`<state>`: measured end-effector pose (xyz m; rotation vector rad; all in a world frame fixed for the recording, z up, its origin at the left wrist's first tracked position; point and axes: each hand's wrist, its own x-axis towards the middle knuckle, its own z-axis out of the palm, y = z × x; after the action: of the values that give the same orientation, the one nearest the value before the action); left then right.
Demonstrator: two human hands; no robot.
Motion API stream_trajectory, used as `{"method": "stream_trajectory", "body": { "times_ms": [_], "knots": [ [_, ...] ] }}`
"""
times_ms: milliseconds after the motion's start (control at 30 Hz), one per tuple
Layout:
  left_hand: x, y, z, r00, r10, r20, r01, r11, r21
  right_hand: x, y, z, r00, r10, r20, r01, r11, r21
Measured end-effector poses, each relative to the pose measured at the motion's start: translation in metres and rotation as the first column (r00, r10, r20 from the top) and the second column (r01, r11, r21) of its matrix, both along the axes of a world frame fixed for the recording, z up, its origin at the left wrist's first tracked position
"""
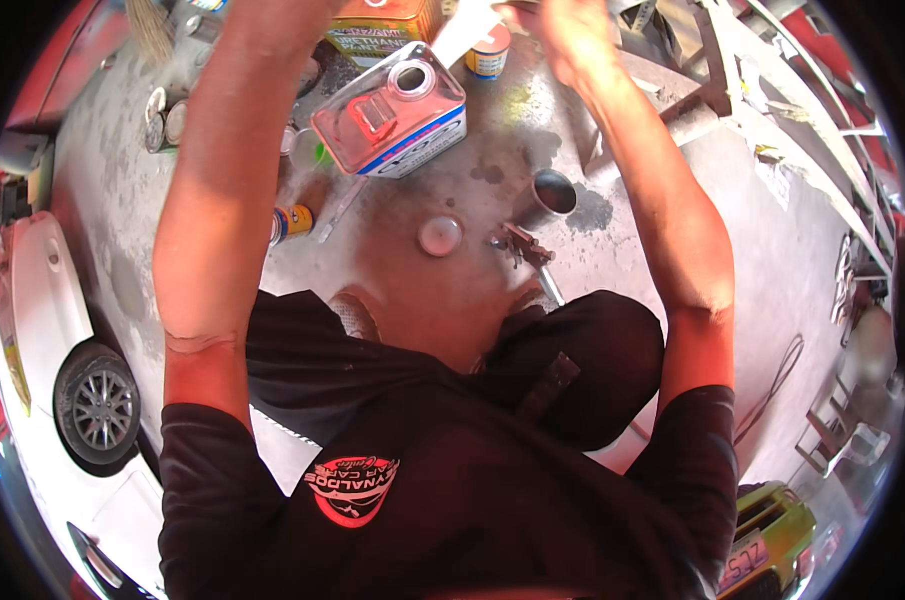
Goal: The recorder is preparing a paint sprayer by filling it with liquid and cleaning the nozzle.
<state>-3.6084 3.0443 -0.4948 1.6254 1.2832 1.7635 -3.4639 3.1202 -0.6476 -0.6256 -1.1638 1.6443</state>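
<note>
My left forearm (pixel 227 170) reaches up past the top edge, where my left hand is cut off. My right hand (pixel 567 45) is at the top, partly washed out by glare, its fingers too indistinct to read. Close by its fingers is a bright white object (pixel 467 30) whose kind I cannot make out. Below that stands a small round can (pixel 488 60). Between my arms sits a rectangular metal tin (pixel 412 150) with an uncapped round spout and a red handle. Behind it is a yellow-orange rectangular paint tin (pixel 377 40).
On the stained concrete floor are a grey metal cup (pixel 552 195), a spray gun (pixel 527 250), a round translucent lid (pixel 439 236) and a small can lying sideways (pixel 294 221). Used cans (pixel 162 125) stand left. A metal frame (pixel 692 110) stands right; a white car (pixel 47 330) is left.
</note>
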Motion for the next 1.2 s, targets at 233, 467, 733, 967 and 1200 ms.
{"method": "stream_trajectory", "body": {
  "times_ms": [233,467,733,967,1200],
  "knots": [
    [-0.043,-0.015,-0.121,0.604,0.111,-0.789,-0.564,0.759,-0.326,0.019,-0.015,-0.022,0.995,0.019,-0.097,-0.014,0.999,0.044],
    [-0.026,-0.101,-0.174,0.505,-0.093,-0.858,-0.515,0.766,-0.386,0.011,-0.016,-0.010,0.996,0.018,-0.087,-0.018,1.000,-0.004],
    [-0.037,-0.113,-0.187,0.531,-0.078,-0.844,-0.546,0.730,-0.410,0.010,-0.020,-0.016,0.988,-0.097,-0.121,0.082,0.989,-0.127],
    [-0.041,-0.131,-0.183,0.553,-0.016,-0.833,-0.573,0.718,-0.394,0.019,-0.033,0.011,0.990,-0.115,0.080,0.109,0.991,0.079],
    [-0.040,-0.151,-0.180,0.577,-0.048,-0.815,-0.587,0.670,-0.455,0.013,-0.042,0.053,0.974,-0.014,-0.225,0.008,1.000,-0.027]
  ]
}}
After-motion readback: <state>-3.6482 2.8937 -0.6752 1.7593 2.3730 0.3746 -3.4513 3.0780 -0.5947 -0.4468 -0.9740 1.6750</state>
